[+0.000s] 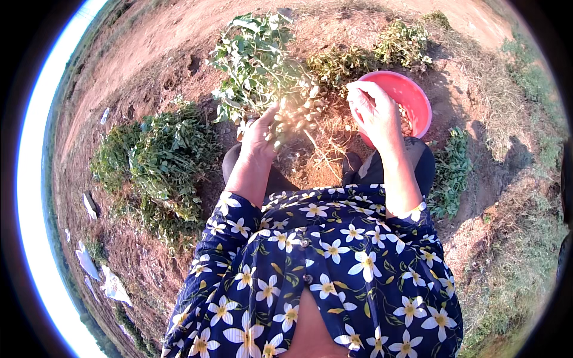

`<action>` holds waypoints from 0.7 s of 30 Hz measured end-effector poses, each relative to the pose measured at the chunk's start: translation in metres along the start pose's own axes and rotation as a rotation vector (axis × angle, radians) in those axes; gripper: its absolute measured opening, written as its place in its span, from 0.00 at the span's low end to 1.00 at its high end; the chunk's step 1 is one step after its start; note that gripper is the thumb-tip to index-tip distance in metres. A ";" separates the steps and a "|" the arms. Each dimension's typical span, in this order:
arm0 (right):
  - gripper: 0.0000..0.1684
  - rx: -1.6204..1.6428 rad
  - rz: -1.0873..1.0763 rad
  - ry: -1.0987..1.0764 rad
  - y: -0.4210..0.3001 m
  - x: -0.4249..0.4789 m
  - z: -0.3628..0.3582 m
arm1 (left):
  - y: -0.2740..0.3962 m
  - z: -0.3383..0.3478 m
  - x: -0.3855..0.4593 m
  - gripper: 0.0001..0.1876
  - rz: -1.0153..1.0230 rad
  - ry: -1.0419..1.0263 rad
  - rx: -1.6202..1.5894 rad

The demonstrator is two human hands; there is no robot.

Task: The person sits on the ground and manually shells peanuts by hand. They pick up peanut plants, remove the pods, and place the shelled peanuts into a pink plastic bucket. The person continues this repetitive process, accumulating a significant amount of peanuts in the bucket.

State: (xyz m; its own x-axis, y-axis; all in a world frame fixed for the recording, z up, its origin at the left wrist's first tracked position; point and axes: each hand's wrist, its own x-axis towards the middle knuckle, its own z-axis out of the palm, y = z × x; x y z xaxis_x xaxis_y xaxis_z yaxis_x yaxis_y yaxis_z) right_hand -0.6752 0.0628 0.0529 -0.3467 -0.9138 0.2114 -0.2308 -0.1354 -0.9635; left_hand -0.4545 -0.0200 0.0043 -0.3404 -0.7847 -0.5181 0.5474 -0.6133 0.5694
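My left hand (259, 134) grips an uprooted peanut plant (255, 62) near its base. Its green leafy stems point away from me, and a cluster of pale peanut pods (300, 112) hangs among the roots to the right of my fingers. Over the left rim of a pink plastic bucket (418, 96) is my right hand (374, 107), its fingers curled together. Whether anything sits between those fingertips cannot be made out. Inside the bucket, loose peanuts (405, 121) show, partly covered by my right hand and forearm.
A large heap of pulled green plants (156, 165) lies on the soil to my left. Yellowing plants (344, 65) lie beyond the bucket, and another leafy bunch (452, 172) rests by my right knee. White plastic scraps (114, 286) are scattered at the far left. Dry grass (501, 112) borders the right.
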 end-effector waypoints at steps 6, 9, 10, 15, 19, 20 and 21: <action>0.17 -0.407 -0.238 -0.123 -0.009 0.007 0.031 | -0.011 -0.003 0.007 0.12 -0.018 0.024 0.058; 0.17 -0.416 -0.280 0.016 0.008 0.013 0.035 | -0.008 -0.009 0.008 0.12 -0.027 -0.025 0.121; 0.15 -0.336 -0.280 0.050 0.012 0.014 0.036 | -0.005 -0.012 0.007 0.12 -0.040 -0.068 0.109; 0.11 0.654 0.251 0.107 0.014 0.022 0.038 | -0.004 0.015 -0.004 0.19 -0.136 -0.226 -0.095; 0.09 0.962 0.292 0.064 0.018 0.022 0.033 | -0.002 0.003 0.016 0.18 -0.155 -0.305 -0.076; 0.09 1.060 0.294 0.067 0.014 0.022 0.028 | 0.000 -0.003 0.018 0.18 -0.154 -0.251 -0.055; 0.09 1.160 0.301 0.068 0.009 0.022 0.021 | 0.002 -0.008 0.017 0.18 -0.153 -0.190 -0.035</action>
State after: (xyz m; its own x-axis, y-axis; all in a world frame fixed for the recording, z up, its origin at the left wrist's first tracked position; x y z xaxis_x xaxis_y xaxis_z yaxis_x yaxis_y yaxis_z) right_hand -0.6653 0.0333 0.0455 -0.3016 -0.9506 -0.0733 0.8121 -0.2158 -0.5421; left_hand -0.4531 -0.0342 -0.0082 -0.5572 -0.6880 -0.4649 0.5034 -0.7251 0.4699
